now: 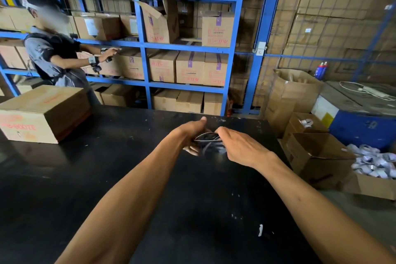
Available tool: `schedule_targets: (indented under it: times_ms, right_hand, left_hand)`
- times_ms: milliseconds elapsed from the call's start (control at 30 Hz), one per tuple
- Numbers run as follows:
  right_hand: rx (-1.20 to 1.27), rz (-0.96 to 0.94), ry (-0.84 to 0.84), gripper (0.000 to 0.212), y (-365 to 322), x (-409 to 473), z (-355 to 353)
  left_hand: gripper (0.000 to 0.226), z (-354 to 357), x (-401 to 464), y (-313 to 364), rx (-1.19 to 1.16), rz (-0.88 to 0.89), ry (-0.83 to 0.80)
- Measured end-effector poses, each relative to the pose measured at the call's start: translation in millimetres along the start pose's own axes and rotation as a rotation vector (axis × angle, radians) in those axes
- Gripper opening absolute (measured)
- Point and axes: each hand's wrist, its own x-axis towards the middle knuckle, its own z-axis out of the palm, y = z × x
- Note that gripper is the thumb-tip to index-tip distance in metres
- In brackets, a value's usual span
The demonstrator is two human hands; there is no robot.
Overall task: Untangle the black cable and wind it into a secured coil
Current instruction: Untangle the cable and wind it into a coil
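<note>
left hand (191, 135), right hand (240, 146) gripping black cable (209, 138) (looped)

Glossy black cable (209, 137), scuffed matt black table (128, 167), cardboard box (42, 111)

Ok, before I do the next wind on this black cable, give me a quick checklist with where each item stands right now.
1. Both hands on the cable: ok. The left hand and right hand hold the black cable between them.
2. Cable free of tangles: cannot tell; the loops blur between the hands.
3. Loose end located: cannot tell; no end or plug shows.
4. Bare work surface below: ok. The black table under the hands is bare.
5. Tie or strap ready: not ok; none visible on the table.
6. Cardboard box clear of the work: ok, it sits far left.
</note>
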Motion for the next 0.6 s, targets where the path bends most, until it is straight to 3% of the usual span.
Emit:
schedule_targets:
  times_ms: [67,167,200,300,400,500,600]
  right_hand:
    - [0.014,0.078,-0.109,0.021,6.0,6.1,-5.3]
    - [0.174,0.192,-0.191,0.008,16.0,16.4,-10.3]
    - [0.214,0.222,-0.206,0.003,16.9,19.2,-12.8]
    - [0.307,0.296,-0.187,0.018,16.2,29.6,-18.2]
    - [0.458,0.354,-0.158,0.024,14.8,32.9,-16.4]
    - [0.823,0.426,-0.03,0.009,12.9,27.9,-10.0]
    - [1.132,0.523,0.156,0.053,12.4,19.4,3.5]
  left_hand:
    - [0.075,1.3,-10.4,5.0,0.169,0.262,0.117]
    - [0.084,6.1,-25.3,7.1,0.224,0.447,0.05]
    - [0.087,10.1,-27.2,3.2,0.267,0.46,0.038]
    - [0.08,27.7,-25.7,-13.0,0.241,0.519,0.143]
    - [0.066,46.5,-20.5,-19.9,0.153,0.544,0.369]
    - [0.061,53.8,-15.7,-19.7,0.023,0.451,0.602]
    - [0.064,52.8,-5.8,-19.0,-0.097,0.325,0.705]
